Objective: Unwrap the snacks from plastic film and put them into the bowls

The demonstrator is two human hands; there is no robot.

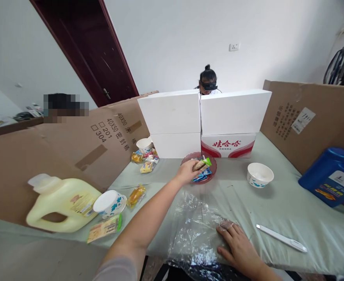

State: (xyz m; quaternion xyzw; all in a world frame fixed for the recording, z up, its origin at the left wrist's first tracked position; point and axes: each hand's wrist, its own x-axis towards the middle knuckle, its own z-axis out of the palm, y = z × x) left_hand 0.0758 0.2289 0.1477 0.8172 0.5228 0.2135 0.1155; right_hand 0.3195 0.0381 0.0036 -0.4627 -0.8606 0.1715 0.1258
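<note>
As the left hand (187,172) grips a packet (203,164) over a pink bowl (214,171), right hand (239,246) spread, touching clear plastic (193,222).

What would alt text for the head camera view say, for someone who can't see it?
The left hand holds a green-ended packet at a reddish bowl containing blue packets; the right hand rests on clear plastic. White boxes stand behind the bowl.

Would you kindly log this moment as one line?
left hand: holds snack | at: pink bowl | right hand: on clear plastic
</note>
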